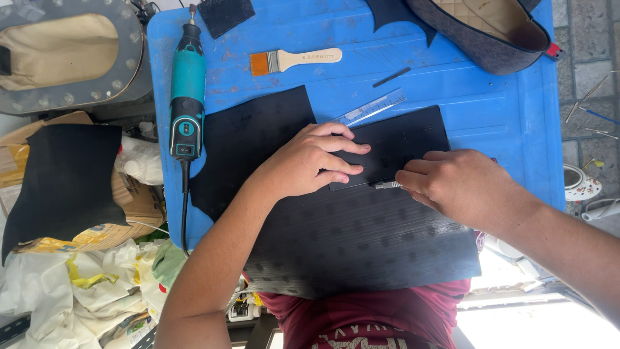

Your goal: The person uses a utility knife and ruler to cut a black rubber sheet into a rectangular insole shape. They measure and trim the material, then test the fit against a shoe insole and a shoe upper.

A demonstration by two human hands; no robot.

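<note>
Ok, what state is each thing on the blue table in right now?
Left hand: flat, pressing down the black template.
Right hand: gripping a metal-tipped tool at the template's lower edge.
Black ribbed sheet: lying flat under the template, overhanging the blue table.
Rotary tool: lying down, unheld.
Paintbrush: lying unused.
Clear ruler: lying partly under the template.
Shoe: resting at the table's far edge.

Brown-and-yellow paper sack [97,226] at left, under black sheet; white crumpled bags [58,284] below.
</note>
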